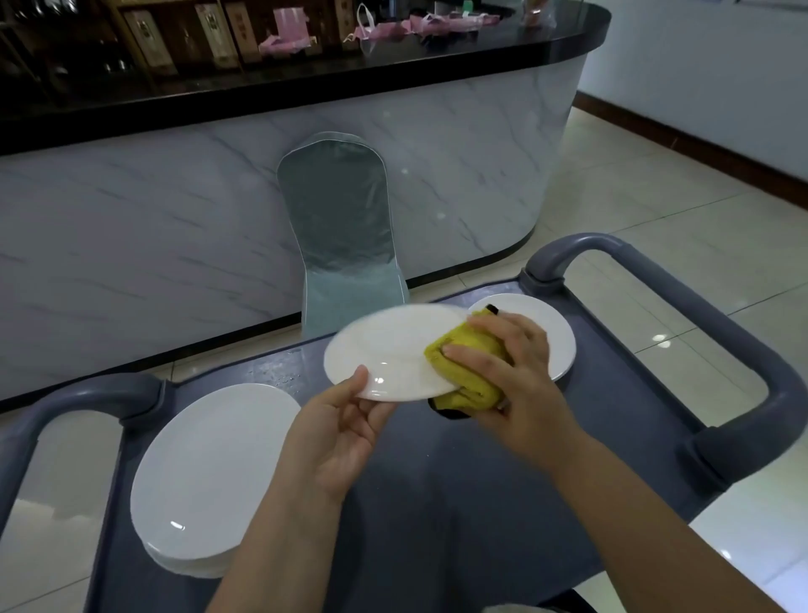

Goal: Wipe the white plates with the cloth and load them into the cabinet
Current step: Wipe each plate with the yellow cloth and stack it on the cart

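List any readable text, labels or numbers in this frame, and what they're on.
Nothing legible.
Boxes on the back shelf: markings on their fronts, too blurred to read.
Held plate, plate stack, yellow cloth, cart: no text shows.

No text, number or brand can be read anywhere in the view. The only marks that look like print are on the tall brown boxes (146, 37) standing upright on the shelf (131, 4) behind the dark-topped surface (306, 83). Each carries a pale upright panel on its front with faint reddish marks, as on the box (213, 30) further right. These panels are too blurred and too small for a single character to be made out, and it cannot be told whether they hold words, a logo or plain ornament.
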Demonstrator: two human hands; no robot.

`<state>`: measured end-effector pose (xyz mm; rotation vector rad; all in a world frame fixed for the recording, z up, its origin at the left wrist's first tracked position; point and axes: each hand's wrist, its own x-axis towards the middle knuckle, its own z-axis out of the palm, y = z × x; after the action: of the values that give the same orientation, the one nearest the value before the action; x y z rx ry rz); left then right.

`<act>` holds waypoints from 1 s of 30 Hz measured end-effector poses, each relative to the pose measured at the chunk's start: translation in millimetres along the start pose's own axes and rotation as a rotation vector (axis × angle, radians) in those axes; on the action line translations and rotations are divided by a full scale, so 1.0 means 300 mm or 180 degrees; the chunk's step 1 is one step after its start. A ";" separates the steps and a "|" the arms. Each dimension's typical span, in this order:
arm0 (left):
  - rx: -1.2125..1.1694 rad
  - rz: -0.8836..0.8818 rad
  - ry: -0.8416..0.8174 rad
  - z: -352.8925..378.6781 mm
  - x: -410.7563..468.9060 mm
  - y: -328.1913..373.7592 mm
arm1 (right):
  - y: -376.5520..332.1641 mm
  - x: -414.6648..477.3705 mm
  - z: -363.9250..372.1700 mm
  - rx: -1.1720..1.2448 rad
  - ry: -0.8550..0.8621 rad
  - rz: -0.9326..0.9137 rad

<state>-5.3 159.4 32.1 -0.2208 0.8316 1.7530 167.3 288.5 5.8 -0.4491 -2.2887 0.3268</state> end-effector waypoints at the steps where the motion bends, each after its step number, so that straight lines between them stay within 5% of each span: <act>1: -0.0044 0.0104 -0.0140 0.000 0.003 -0.015 | -0.010 -0.016 0.015 0.0109 -0.0105 0.0204; 12: 0.0278 0.0745 -0.0712 -0.051 0.018 -0.087 | 0.036 0.048 0.068 0.0406 0.0563 0.0986; 18: -0.0068 0.0689 -0.0713 -0.072 0.017 -0.078 | -0.089 -0.081 0.152 0.0028 -0.0015 -0.0342; 23: -0.0153 0.0781 -0.0650 -0.101 0.014 -0.067 | 0.011 0.009 0.081 0.0446 0.0129 0.0710; 28: 0.0155 0.0859 -0.0741 -0.108 0.018 -0.046 | -0.118 -0.056 0.154 0.0311 -0.0067 -0.0288; 30: 0.0300 0.0985 -0.0731 -0.113 0.017 -0.039 | -0.100 -0.066 0.151 0.0582 -0.0139 -0.0136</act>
<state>-5.1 143.4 -0.4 0.1792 0.8086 1.9753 140.3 248.8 -26.5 -0.3022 -2.2818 0.5236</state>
